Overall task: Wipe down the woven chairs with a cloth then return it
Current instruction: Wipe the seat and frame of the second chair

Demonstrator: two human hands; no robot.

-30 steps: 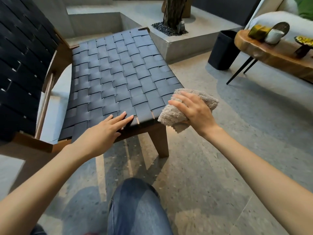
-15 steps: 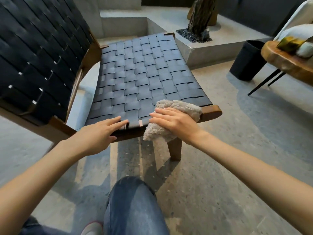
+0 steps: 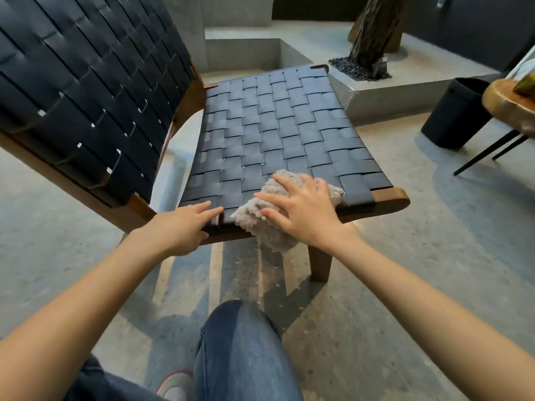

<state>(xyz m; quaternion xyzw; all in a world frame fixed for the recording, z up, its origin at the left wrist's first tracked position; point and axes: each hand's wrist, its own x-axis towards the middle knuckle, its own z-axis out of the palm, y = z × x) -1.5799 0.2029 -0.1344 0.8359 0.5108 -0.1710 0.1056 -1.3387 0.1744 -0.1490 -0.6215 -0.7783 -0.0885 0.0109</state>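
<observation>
— Where's the cloth (image 3: 270,235)?
— Lower centre of the frame, on the front edge of the woven chair (image 3: 275,125), with one end hanging over the wooden rail (image 3: 388,198).
— And the right grip (image 3: 301,209)?
— Spread flat on top of the cloth, fingers straight and fanned, pressing it onto the seat.
— The left grip (image 3: 179,227)?
— Just left of the cloth, fingers straight and close together on the seat's front edge, holding nothing; the backrest (image 3: 86,96) fills the upper left
</observation>
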